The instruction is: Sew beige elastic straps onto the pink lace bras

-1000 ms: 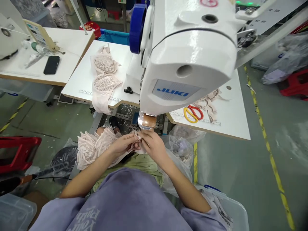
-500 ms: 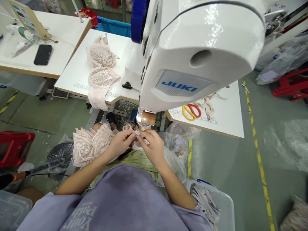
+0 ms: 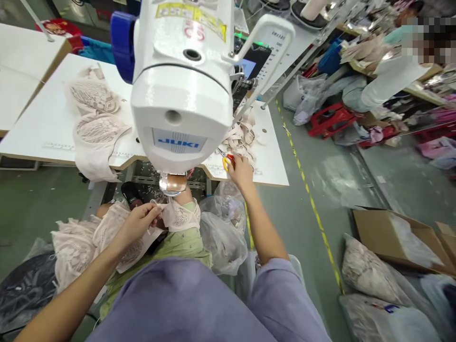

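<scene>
My left hand (image 3: 137, 223) stays low in my lap, fingers pinched on a pale pink lace garment (image 3: 178, 214) that spreads over my knees. My right hand (image 3: 241, 172) reaches up to the front edge of the white sewing table (image 3: 270, 166) and closes on the scissors (image 3: 227, 160) with red and yellow handles, beside a heap of pink strap pieces (image 3: 239, 135). The white JUKI sewing machine (image 3: 180, 90) hangs over the lap between the two hands.
Finished lace bras (image 3: 93, 128) lie on the table's left part. Clear plastic bags (image 3: 223, 228) sit by my right knee. A cardboard box (image 3: 399, 240) and bagged goods stand on the floor at right. Another person works at the far right table.
My right hand left the lace piece and moved up right to the scissors on the table. The left hand kept hold of the lace. The view swung to the right.
</scene>
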`<state>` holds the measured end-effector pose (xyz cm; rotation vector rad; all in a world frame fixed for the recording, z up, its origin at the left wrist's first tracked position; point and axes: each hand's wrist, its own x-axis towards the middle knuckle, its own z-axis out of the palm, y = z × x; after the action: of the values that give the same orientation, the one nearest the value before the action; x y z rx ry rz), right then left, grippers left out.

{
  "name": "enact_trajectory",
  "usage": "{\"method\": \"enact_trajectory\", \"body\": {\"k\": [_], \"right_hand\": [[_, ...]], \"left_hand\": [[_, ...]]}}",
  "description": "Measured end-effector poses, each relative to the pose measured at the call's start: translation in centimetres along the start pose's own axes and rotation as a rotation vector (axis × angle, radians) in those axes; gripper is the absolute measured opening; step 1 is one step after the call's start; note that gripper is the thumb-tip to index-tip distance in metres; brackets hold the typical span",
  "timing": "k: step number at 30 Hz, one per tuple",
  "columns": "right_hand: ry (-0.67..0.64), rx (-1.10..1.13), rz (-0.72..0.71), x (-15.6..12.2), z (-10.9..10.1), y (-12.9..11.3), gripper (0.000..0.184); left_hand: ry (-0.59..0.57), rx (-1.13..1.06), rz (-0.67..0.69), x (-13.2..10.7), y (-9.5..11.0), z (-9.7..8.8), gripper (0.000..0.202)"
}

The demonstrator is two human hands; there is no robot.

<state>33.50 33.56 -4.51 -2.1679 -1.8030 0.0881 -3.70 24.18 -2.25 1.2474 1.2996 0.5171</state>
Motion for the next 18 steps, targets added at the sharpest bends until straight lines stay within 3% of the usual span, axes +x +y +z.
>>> {"method": "enact_trajectory", "body": {"k": [3, 6, 10, 14, 16, 18], "right_hand": [[-0.187, -0.203, -0.036, 2.7, -1.0, 1.2, 0.04], [-0.216, -0.255, -0.033, 0.9, -1.6, 1.0, 0.037], [-0.161, 0.012, -0.107, -6.9, -3.1, 0.1, 0.036], [-0.308, 0.335, -0.303, -15.8, -4.8, -3.5, 0.036], [-0.329, 0.389, -0.378, -18.4, -5.0, -5.8, 0.036], [-0.297, 0.402, -0.407, -19.2, -4.7, -7.9, 0.034]], "left_hand": [[-0.011, -0.093, 0.011, -0.4, 0.4, 0.6, 0.049], [-0.033, -0.247, -0.02, -0.8, 0.3, 0.9, 0.046], [-0.054, -0.478, -0.078, -1.2, -0.1, 0.6, 0.041], [-0.068, -0.557, -0.106, -1.4, 0.2, 0.4, 0.036], [-0.069, -0.538, -0.113, -1.4, 0.4, 0.5, 0.036], [-0.066, -0.522, -0.099, -1.4, 0.6, 0.7, 0.036]]}}
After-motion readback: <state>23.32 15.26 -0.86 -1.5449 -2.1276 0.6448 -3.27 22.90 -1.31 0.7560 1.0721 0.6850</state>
